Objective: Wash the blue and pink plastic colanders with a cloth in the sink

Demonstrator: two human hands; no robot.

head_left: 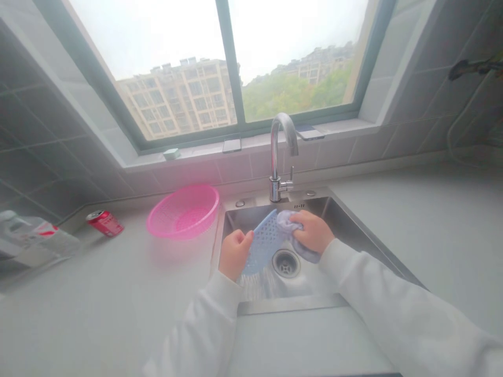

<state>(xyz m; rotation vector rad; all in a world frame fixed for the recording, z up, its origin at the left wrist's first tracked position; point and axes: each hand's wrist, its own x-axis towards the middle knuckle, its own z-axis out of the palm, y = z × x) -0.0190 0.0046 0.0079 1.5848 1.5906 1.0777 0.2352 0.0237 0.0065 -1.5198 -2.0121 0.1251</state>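
Note:
A light blue plastic basket point(264, 245) with a lattice of holes is held tilted above the sink point(310, 280). My left hand point(236, 252) is closed on the near left part of its rim. In my right hand point(313, 230) is a bunched greyish-lavender cloth point(286, 222), pressed against the basket's right edge. Part of the cloth hangs below my fingers. Under the hands the round drain point(286, 263) shows in the steel basin. The chrome faucet point(274, 157) rises behind the basket, and no stream of water shows from its spout.
Left of the sink a pink perforated basket point(161, 215) rests on the white counter point(118, 309). Farther left lie a red can point(105, 223) and a clear plastic bottle point(51, 235). Small flat items, including a pale green block point(172, 154), sit on the windowsill behind.

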